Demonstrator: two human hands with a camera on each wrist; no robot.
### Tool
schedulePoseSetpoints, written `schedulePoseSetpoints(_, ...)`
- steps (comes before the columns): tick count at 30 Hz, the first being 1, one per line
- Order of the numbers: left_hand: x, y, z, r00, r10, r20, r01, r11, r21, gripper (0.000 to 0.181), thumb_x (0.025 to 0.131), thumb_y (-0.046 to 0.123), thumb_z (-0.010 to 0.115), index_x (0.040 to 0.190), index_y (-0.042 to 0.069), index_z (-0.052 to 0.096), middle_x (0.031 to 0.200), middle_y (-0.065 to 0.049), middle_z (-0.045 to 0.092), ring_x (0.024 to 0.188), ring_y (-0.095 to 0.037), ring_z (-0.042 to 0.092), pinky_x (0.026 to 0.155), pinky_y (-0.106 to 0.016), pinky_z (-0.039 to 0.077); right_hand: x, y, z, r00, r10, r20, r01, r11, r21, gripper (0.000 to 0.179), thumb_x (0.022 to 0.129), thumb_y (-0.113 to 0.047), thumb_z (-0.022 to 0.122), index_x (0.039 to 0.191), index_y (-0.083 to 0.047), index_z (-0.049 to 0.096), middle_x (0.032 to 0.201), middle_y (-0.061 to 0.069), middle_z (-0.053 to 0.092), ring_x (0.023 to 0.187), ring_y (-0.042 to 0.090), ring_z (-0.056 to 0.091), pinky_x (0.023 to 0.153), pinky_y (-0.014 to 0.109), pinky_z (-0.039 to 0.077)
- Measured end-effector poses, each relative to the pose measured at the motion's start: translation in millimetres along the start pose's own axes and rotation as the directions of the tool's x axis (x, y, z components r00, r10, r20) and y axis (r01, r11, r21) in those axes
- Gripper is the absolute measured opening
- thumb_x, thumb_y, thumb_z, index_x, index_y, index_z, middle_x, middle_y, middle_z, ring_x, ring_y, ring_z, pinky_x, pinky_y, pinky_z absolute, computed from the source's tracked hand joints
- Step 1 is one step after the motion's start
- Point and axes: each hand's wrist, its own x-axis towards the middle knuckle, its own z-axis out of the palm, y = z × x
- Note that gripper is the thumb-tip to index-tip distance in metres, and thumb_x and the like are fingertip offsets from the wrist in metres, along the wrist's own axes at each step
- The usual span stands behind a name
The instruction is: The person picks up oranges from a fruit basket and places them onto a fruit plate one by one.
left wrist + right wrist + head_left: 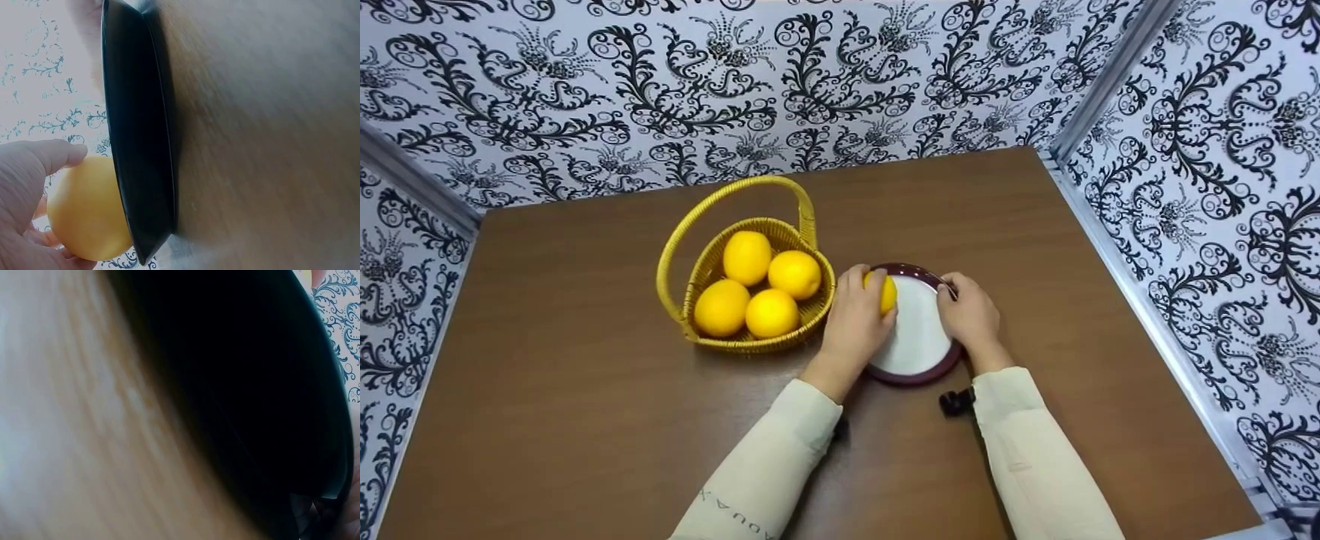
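Observation:
My left hand (853, 322) grips an orange (889, 295) above the left rim of a round plate (919, 326), which is white inside with a dark maroon rim. In the left wrist view, the thumb and fingers curl round the orange (84, 211) beside the plate's dark side (140, 124). At the plate's right rim, my right hand (971, 315) pinches the edge, thumb over the rim. The plate's dark outer side (242, 382) fills much of the right wrist view, where the hand is mostly cut off. Whether the orange touches the plate is unclear.
Left of the plate stands a yellow woven basket (754, 346) with a tall arched handle (720, 196). Several oranges (748, 257) lie inside it. The brown wooden table (585, 420) is bounded by patterned walls (720, 82) at the back and sides.

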Motion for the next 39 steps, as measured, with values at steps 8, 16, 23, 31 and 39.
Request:
schedulePoseSetpoints(8,-1.0,1.3,-7.0,1.0,-0.001,0.027,0.001,1.0,-0.001,0.056,0.088,0.026,0.081,0.137,0.008,0.06,0.136,-0.018,0.056,0.129,-0.036,0.055,0.117,-0.044,0.043,0.7,0,1,1.0,-0.002,0.0,0.002,1.0,-0.003,0.035,0.105,-0.038,0.047,0.13,-0.02,0.065,0.139,0.008,0.066,0.126,0.038,0.062,0.104,0.06,0.045)
schedulePoseSetpoints(16,-3.4,1.5,-17.0,1.0,-0.004,0.027,0.005,1.0,-0.011,0.054,0.093,0.031,0.076,0.139,0.008,0.058,0.139,-0.017,0.055,0.132,-0.034,0.053,0.117,-0.044,0.044,1.1,0,0,1.0,0.001,0.013,0.0,1.0,-0.016,0.036,0.106,-0.038,0.047,0.132,-0.021,0.064,0.14,0.009,0.065,0.126,0.039,0.063,0.103,0.061,0.046)
schedulePoseSetpoints(23,-5.4,1.8,-33.1,1.0,0.014,-0.018,-0.014,1.0,-0.015,0.053,0.094,0.031,0.074,0.14,0.009,0.057,0.14,-0.017,0.055,0.133,-0.034,0.053,0.116,-0.046,0.044,-0.2,0,-1,1.0,-0.01,0.015,0.01,1.0,-0.019,0.036,0.107,-0.038,0.046,0.133,-0.021,0.064,0.139,0.008,0.066,0.123,0.038,0.064,0.1,0.061,0.047)
schedulePoseSetpoints(31,-10.8,-8.9,-47.7,0.999,-0.003,-0.048,0.006,0.999,0.046,0.054,0.095,0.032,0.073,0.141,0.009,0.057,0.14,-0.017,0.055,0.133,-0.035,0.054,0.114,-0.048,0.046,-0.1,-1,-1,1.0,0.0,0.011,0.0,1.0,-0.014,0.035,0.107,-0.038,0.046,0.131,-0.022,0.064,0.139,0.008,0.066,0.127,0.038,0.062,0.103,0.062,0.045)
schedulePoseSetpoints(39,-17.0,-23.7,-62.3,0.994,-0.048,-0.094,0.059,0.992,0.114,0.054,0.094,0.032,0.075,0.14,0.007,0.058,0.139,-0.02,0.056,0.132,-0.037,0.054,0.112,-0.051,0.047,-1.2,-1,-2,1.0,-0.008,0.02,0.008,1.0,-0.006,0.036,0.106,-0.039,0.045,0.132,-0.021,0.063,0.14,0.009,0.065,0.127,0.038,0.062,0.103,0.062,0.045)
